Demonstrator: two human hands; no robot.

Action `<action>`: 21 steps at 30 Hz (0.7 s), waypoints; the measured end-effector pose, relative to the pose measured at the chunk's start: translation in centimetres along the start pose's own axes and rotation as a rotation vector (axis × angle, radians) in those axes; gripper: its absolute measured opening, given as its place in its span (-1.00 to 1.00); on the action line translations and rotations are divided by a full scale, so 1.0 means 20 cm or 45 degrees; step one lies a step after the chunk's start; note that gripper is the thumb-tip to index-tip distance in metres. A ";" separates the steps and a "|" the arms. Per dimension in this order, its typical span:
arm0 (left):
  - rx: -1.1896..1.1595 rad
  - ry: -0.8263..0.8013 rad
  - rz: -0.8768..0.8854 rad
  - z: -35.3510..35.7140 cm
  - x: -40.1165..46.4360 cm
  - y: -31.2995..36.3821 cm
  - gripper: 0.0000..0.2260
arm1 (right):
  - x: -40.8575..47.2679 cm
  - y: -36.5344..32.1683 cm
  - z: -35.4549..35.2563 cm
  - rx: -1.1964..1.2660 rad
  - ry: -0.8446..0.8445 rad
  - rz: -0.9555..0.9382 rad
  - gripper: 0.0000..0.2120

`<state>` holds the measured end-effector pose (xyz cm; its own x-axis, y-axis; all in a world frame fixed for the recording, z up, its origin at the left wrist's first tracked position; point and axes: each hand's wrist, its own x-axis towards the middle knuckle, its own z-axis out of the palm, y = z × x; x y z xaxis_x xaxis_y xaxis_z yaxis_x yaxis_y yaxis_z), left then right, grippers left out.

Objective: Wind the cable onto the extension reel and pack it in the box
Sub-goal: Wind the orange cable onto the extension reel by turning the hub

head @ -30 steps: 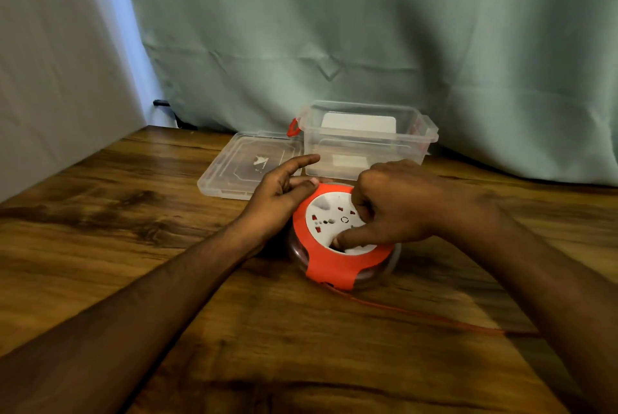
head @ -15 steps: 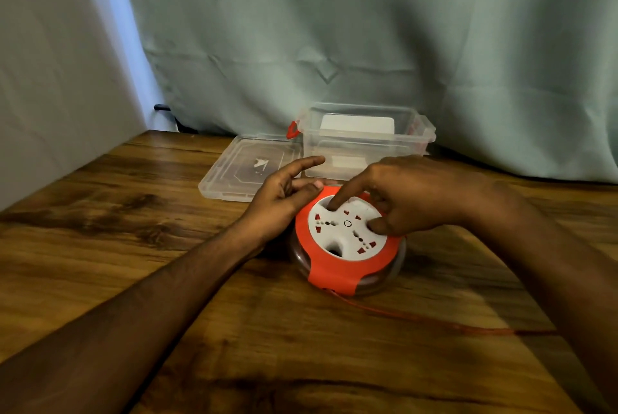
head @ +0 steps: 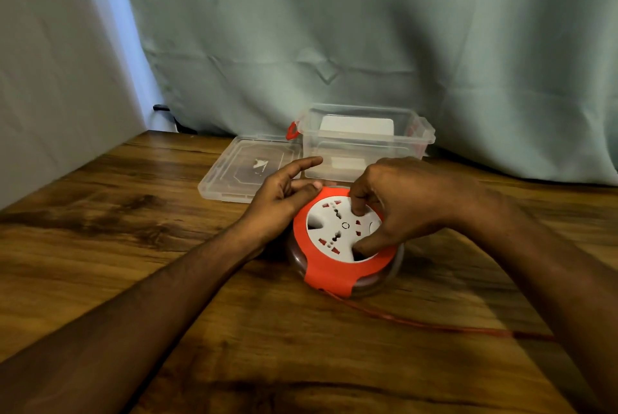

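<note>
The round extension reel, orange with a white socket face, lies flat on the wooden table. My left hand holds its left rim, thumb on the orange edge, index finger stretched out. My right hand grips the white socket disc, a finger and the thumb set in its recesses. A thin red cable runs from the reel's front to the right across the table, passing under my right forearm. The clear plastic box stands open just behind the reel.
The box's clear lid lies flat to the left of the box. A white label shows inside the box. A pale green curtain hangs behind the table, and a grey wall borders its left side.
My right hand has turned round on the white socket disc, and the disc has rotated with it. My left hand has stayed on the reel's left rim.
</note>
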<state>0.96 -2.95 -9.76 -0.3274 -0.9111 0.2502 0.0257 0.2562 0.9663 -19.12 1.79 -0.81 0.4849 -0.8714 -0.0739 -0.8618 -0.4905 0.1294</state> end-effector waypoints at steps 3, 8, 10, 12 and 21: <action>0.029 0.004 0.008 0.00 0.00 -0.01 -0.59 | 0.02 0.00 0.01 -0.022 0.014 -0.010 -0.53; 0.061 0.026 -0.002 -0.01 0.01 -0.02 -0.59 | 0.03 -0.04 0.04 0.009 0.064 -0.006 -0.48; 0.064 0.039 -0.011 -0.01 0.01 -0.02 -0.60 | 0.04 -0.05 0.05 -0.001 0.087 -0.001 -0.48; 0.072 0.050 -0.013 -0.01 0.01 -0.02 -0.60 | 0.05 -0.07 0.05 -0.017 0.107 0.000 -0.49; 0.050 0.058 -0.010 -0.02 0.01 -0.01 -0.60 | 0.03 -0.03 0.00 0.066 0.137 -0.068 -0.66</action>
<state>1.17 -3.33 -9.95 -0.2842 -0.9266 0.2462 -0.0141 0.2608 0.9653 -18.37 1.55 -1.00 0.5410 -0.8406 0.0274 -0.8396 -0.5379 0.0763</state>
